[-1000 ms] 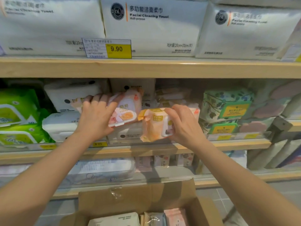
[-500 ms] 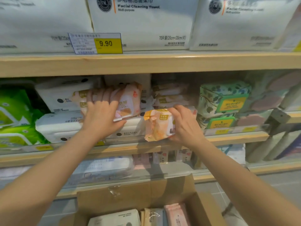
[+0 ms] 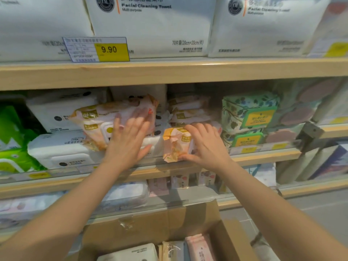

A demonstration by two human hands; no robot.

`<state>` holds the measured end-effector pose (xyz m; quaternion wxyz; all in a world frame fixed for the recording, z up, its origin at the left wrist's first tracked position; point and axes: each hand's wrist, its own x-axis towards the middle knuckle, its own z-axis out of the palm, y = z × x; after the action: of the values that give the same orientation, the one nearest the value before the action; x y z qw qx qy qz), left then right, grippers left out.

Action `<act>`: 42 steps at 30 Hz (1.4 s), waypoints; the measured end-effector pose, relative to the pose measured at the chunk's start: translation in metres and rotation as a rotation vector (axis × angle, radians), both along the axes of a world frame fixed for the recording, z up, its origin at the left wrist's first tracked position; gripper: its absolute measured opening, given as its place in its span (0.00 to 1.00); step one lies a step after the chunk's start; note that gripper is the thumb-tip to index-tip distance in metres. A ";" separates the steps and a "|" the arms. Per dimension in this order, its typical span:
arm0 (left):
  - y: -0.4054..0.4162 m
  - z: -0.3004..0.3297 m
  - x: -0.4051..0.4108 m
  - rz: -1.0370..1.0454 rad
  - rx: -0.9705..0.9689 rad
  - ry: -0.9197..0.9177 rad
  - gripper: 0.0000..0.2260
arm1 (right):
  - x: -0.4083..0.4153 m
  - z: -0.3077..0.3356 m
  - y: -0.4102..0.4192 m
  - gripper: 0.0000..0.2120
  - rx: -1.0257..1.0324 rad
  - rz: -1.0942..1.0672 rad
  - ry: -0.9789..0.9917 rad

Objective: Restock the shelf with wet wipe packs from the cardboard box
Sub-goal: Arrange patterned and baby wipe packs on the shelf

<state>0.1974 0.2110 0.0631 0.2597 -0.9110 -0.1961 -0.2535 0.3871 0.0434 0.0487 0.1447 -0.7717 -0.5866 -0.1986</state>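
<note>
Warm, fairly bright light falls from above and in front, leaving the large white towel packs [image 3: 150, 27] on the top shelf pale and slightly washed out. The light wooden shelf board [image 3: 169, 72] casts a deep shadow over the back of the middle shelf, where the stacked packs turn dim and murky. The left hand [image 3: 130, 140] is smeared by motion blur, its fingers [image 3: 139, 117] ghosted against the pink and orange wipe pack [image 3: 105, 119]. Print on the yellow price tag [image 3: 112, 49] reads clearly; small text nearby is soft. Wide-angle distortion bows the shelf edges and stretches both forearms toward the lower corners. The right edge is hazy and out of focus. The brown cardboard box [image 3: 150, 227] lies in dull shade.
</note>
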 end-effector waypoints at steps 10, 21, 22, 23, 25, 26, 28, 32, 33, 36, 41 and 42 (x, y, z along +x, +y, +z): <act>-0.020 -0.032 0.036 -0.112 -0.350 0.015 0.29 | -0.013 -0.005 0.012 0.33 0.098 -0.167 0.031; -0.033 -0.046 0.058 0.066 -0.243 -0.116 0.16 | -0.013 -0.010 0.021 0.28 0.077 -0.301 -0.032; -0.036 -0.047 0.060 0.075 -0.252 -0.129 0.16 | -0.013 -0.010 0.022 0.29 0.071 -0.310 -0.035; -0.038 -0.049 0.061 0.072 -0.256 -0.151 0.16 | -0.013 -0.010 0.023 0.29 0.066 -0.318 -0.041; -0.041 -0.054 0.060 0.045 -0.259 -0.208 0.15 | -0.015 -0.010 0.023 0.28 0.068 -0.337 -0.061; -0.041 -0.056 0.058 0.033 -0.259 -0.234 0.16 | -0.015 -0.011 0.024 0.28 0.074 -0.350 -0.068; -0.040 -0.062 0.055 0.023 -0.241 -0.262 0.19 | -0.016 -0.013 0.028 0.27 0.093 -0.383 -0.068; -0.037 -0.066 0.054 0.018 -0.203 -0.247 0.21 | -0.020 -0.016 0.040 0.26 0.112 -0.450 -0.051; -0.037 -0.066 0.054 0.030 -0.197 -0.239 0.21 | -0.021 -0.015 0.044 0.26 0.101 -0.460 -0.045; -0.038 -0.063 0.056 0.054 -0.203 -0.225 0.20 | -0.024 -0.013 0.051 0.26 0.016 -0.503 0.016; -0.046 -0.051 0.057 0.027 -0.362 -0.303 0.21 | -0.011 0.002 0.034 0.33 -0.130 -0.316 0.094; -0.049 -0.046 0.058 -0.012 -0.429 -0.302 0.23 | 0.001 0.009 0.024 0.34 -0.175 -0.234 0.139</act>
<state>0.2559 0.1621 0.0171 0.0269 -0.8982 -0.2767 -0.3406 0.3880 0.0678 0.0576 0.0932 -0.8563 -0.4962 -0.1085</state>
